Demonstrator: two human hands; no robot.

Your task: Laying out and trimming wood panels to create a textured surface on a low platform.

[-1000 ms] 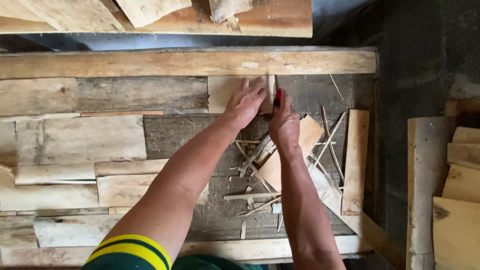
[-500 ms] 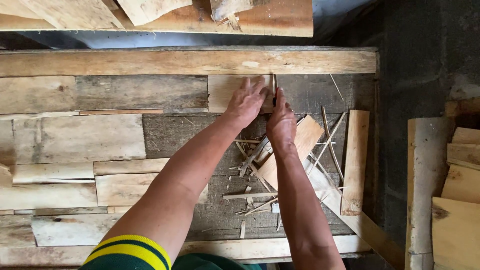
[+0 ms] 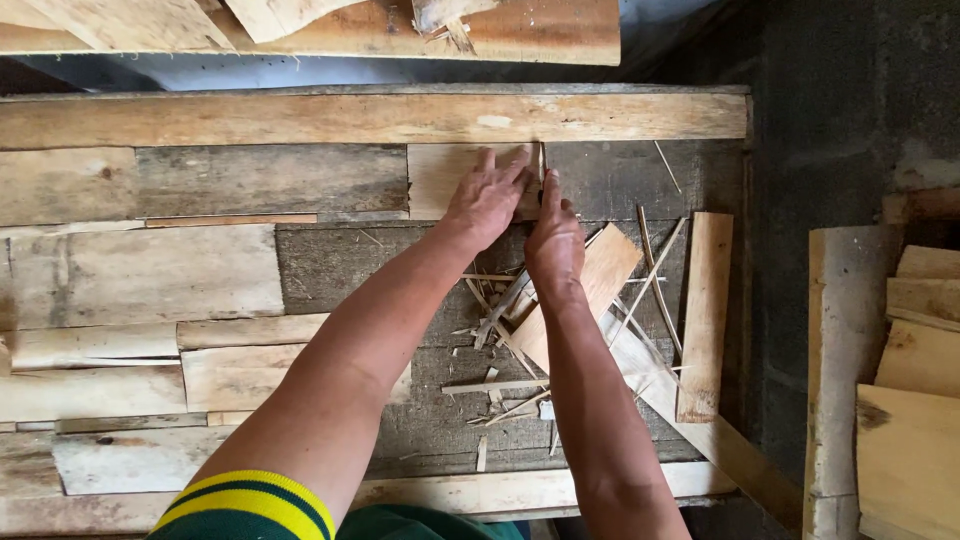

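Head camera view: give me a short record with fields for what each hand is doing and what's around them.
left hand: flat on a pale wood piece, palm down
right hand: beside it, at that piece's right edge; any tool hidden
surface: panel of patchwork boards
near hands: splinters and offcuts, a narrow plank
far right: stacked boards

Both arms are bare from the upper arm down to the fingers, with no watch, ring, glove or band on either wrist. The left hand (image 3: 487, 200) and the right hand (image 3: 553, 240) are uncovered. Well back from the hands, at the left upper arm, sits a short dark green sleeve (image 3: 240, 508) whose hem carries yellow stripes. More of the green shirt (image 3: 430, 524) shows between the arms.
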